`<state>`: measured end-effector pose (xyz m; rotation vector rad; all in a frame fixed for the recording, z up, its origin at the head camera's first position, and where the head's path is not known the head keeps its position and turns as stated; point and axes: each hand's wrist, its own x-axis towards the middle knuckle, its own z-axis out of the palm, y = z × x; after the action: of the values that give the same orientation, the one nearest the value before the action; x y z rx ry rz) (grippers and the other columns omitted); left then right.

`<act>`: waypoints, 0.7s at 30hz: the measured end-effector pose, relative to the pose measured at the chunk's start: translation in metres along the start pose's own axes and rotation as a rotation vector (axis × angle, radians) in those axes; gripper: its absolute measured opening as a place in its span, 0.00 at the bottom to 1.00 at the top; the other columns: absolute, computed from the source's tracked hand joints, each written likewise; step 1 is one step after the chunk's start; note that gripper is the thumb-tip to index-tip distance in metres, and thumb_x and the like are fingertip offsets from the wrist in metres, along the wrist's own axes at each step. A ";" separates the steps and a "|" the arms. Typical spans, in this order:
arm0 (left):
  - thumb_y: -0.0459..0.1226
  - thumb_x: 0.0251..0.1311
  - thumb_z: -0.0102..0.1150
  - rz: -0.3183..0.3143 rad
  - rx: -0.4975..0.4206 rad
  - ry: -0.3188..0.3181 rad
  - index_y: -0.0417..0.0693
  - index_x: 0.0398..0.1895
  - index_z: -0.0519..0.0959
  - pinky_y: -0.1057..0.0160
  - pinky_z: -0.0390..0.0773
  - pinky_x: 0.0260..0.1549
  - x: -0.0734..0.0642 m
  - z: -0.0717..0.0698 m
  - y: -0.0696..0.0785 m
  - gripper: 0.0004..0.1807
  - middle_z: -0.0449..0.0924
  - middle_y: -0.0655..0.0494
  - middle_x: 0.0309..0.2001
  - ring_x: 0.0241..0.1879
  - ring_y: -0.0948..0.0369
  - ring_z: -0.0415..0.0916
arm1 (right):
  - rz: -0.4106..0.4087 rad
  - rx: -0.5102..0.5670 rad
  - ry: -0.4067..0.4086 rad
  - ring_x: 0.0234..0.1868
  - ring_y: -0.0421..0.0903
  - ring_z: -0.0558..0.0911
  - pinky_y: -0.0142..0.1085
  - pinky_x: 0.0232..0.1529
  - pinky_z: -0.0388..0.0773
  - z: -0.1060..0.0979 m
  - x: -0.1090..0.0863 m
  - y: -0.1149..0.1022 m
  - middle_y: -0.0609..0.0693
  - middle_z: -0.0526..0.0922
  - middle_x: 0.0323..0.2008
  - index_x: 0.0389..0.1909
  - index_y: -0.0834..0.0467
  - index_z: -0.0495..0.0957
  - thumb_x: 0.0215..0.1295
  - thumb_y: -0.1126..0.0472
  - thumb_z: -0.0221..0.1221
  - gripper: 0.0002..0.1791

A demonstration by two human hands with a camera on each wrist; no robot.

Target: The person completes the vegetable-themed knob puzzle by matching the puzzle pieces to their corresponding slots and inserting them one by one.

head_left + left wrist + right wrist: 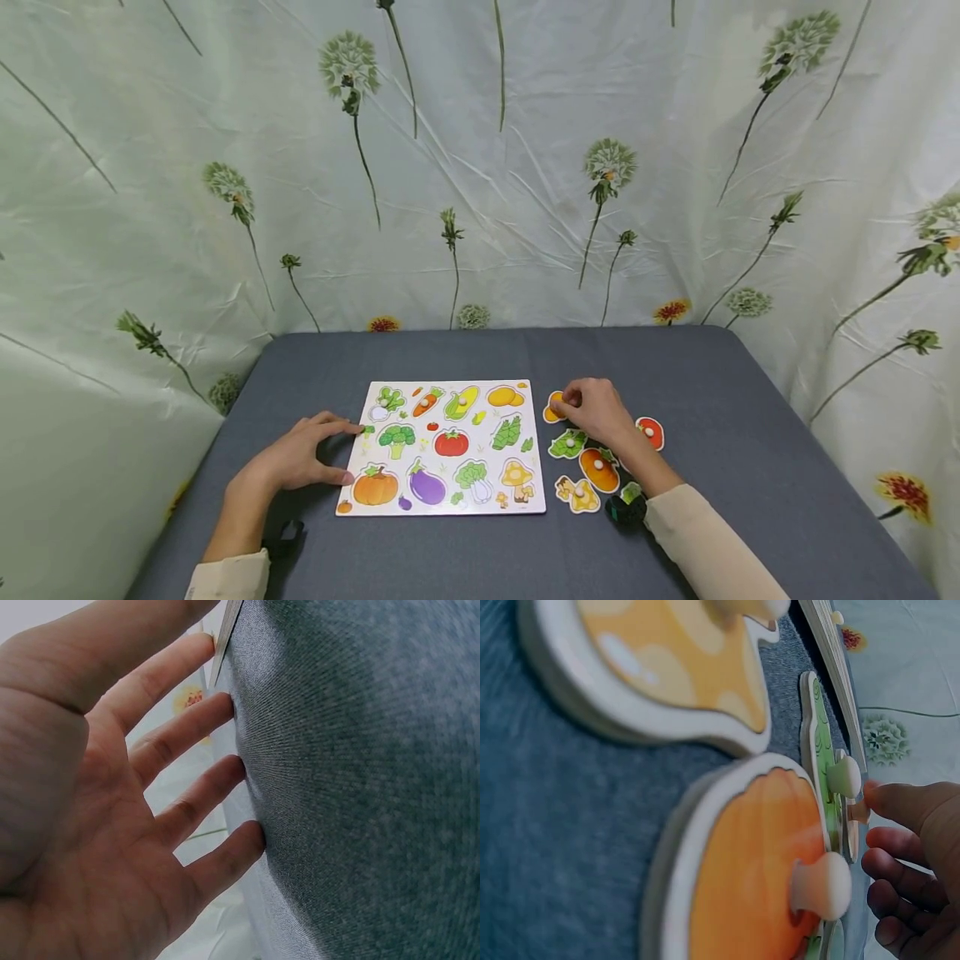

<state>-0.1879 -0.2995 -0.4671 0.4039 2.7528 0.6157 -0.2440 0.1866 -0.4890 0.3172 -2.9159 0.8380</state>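
A white vegetable puzzle board (360,497) lies on the table. My left hand (306,454) is at its left edge, thumb and index finger touching the edge. In the left wrist view the other fingers (202,795) are spread, their tips on the cloth. My right hand (600,410) pinches the knob of a yellow-orange puzzle piece (551,414) just right of the board; the hand partly covers it. Nearer me lie a green leafy piece (564,447), a pumpkin piece (602,477) and a yellow mushroom piece (583,500), all with white knobs.
A red piece (651,432) lies right of my right wrist, and a green piece (631,492) is partly hidden by the dark wrist camera (624,512). A grey cloth covers the table (420,558). A dandelion-print curtain (517,183) hangs behind and at both sides.
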 end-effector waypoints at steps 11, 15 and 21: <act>0.55 0.42 0.83 0.009 -0.019 0.005 0.55 0.66 0.79 0.30 0.70 0.58 -0.001 0.001 0.000 0.44 0.74 0.46 0.63 0.64 0.39 0.67 | 0.000 -0.013 -0.008 0.25 0.40 0.73 0.34 0.30 0.71 0.006 -0.003 0.000 0.44 0.79 0.23 0.27 0.54 0.85 0.61 0.52 0.74 0.11; 0.55 0.42 0.83 0.018 -0.022 0.015 0.54 0.65 0.80 0.31 0.69 0.59 -0.002 0.003 0.000 0.43 0.75 0.46 0.62 0.65 0.39 0.67 | 0.003 -0.008 0.008 0.25 0.40 0.73 0.34 0.30 0.71 0.007 -0.003 -0.001 0.45 0.79 0.23 0.27 0.55 0.85 0.61 0.54 0.73 0.11; 0.55 0.42 0.83 0.007 -0.027 0.014 0.55 0.66 0.80 0.30 0.69 0.58 -0.002 0.001 0.002 0.44 0.74 0.46 0.62 0.64 0.39 0.67 | 0.027 0.005 0.021 0.27 0.41 0.74 0.35 0.32 0.72 0.007 -0.002 -0.004 0.45 0.80 0.25 0.30 0.55 0.86 0.63 0.53 0.72 0.10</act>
<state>-0.1855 -0.2984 -0.4667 0.4050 2.7539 0.6596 -0.2410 0.1800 -0.4937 0.2682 -2.9051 0.8474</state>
